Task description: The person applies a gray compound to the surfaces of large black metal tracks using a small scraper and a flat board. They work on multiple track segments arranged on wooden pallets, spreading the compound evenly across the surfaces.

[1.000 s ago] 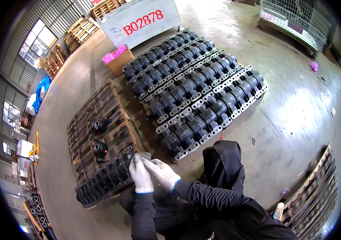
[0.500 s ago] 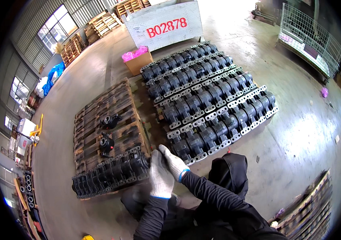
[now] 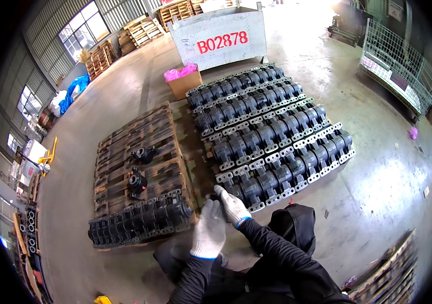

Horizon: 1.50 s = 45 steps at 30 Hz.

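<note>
In a white knit glove, my left hand [image 3: 209, 232] stretches its fingers forward. My right hand [image 3: 233, 206], gloved the same way, lies just beside it, palm turned toward the left, fingers extended. I see nothing held in either; the narrow space between the palms is partly hidden. Ahead and right of them stand several rows of black cylindrical rollers with grey metal end brackets [image 3: 277, 175]. On the left, a wooden pallet [image 3: 117, 167] carries another row of black rollers [image 3: 140, 220] along its near edge. Two loose black rollers [image 3: 137, 181] stand farther back on that pallet.
A cardboard box [image 3: 184, 83] with pink plastic stands behind the rows, before a large pale metal bin [image 3: 216, 40]. A wire cage cart [image 3: 398, 71] is at far right. Slatted wood [image 3: 386, 271] lies at lower right, a yellow pallet jack [image 3: 48, 154] at left.
My view has shifted slightly, so the pallet, rows and bin sit a little differently in the picture. Both hands stay close together, now a little lower and farther right.
</note>
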Each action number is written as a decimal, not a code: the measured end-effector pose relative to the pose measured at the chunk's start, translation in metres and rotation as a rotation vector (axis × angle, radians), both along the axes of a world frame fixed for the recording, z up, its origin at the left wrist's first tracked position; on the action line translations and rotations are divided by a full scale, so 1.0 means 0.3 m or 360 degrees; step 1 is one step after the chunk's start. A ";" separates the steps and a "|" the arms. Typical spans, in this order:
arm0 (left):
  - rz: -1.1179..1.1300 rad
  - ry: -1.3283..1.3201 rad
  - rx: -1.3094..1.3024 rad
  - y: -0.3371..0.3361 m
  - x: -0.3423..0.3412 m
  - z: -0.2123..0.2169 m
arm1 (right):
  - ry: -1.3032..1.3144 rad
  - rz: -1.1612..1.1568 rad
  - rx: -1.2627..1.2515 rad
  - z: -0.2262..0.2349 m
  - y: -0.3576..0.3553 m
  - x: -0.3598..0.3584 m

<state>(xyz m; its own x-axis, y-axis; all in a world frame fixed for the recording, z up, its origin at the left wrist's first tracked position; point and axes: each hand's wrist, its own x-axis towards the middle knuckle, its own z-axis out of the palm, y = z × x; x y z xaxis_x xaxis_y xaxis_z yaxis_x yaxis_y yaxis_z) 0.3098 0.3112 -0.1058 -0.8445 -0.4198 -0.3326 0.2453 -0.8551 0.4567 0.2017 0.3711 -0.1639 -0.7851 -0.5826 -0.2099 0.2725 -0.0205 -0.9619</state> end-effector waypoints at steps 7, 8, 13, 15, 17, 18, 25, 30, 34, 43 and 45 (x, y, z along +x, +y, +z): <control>-0.0212 -0.0053 -0.0979 -0.001 -0.015 -0.037 | 0.0842 0.0135 0.0471 0.111 -0.021 0.038; -0.0171 0.0208 -0.0230 0.022 -0.049 -0.015 | 0.1111 0.0096 0.0617 0.061 -0.027 0.000; -0.0169 0.0007 -0.0914 0.080 -0.067 0.023 | 0.1355 -0.0029 0.0769 0.030 -0.035 -0.077; -0.0223 -0.0368 -0.2382 0.084 -0.011 -0.009 | 0.1344 -0.0070 0.0795 0.041 -0.030 -0.121; -0.0291 -0.0417 -0.2482 0.066 0.023 -0.049 | 0.1284 -0.0011 0.0913 0.097 -0.037 -0.113; -0.0303 -0.0406 -0.2392 0.058 0.030 -0.041 | 0.1014 -0.0012 0.0816 0.118 -0.032 -0.103; -0.0252 0.0304 -0.0195 -0.023 -0.007 0.091 | -0.0291 0.0665 0.0099 0.353 0.042 -0.092; -0.0367 0.0105 0.0061 -0.032 -0.132 0.017 | 0.0719 0.0349 0.0360 0.301 0.015 -0.091; -0.0287 0.0420 0.0758 0.027 -0.141 -0.072 | 0.1650 0.0144 0.1232 0.167 -0.005 -0.153; 0.0029 0.0210 -0.0077 0.071 -0.115 -0.050 | 0.0504 0.0341 0.0048 0.224 0.077 -0.143; 0.0017 -0.0280 -0.0110 0.032 -0.141 -0.057 | 0.0252 0.0589 -0.0365 0.230 0.094 -0.118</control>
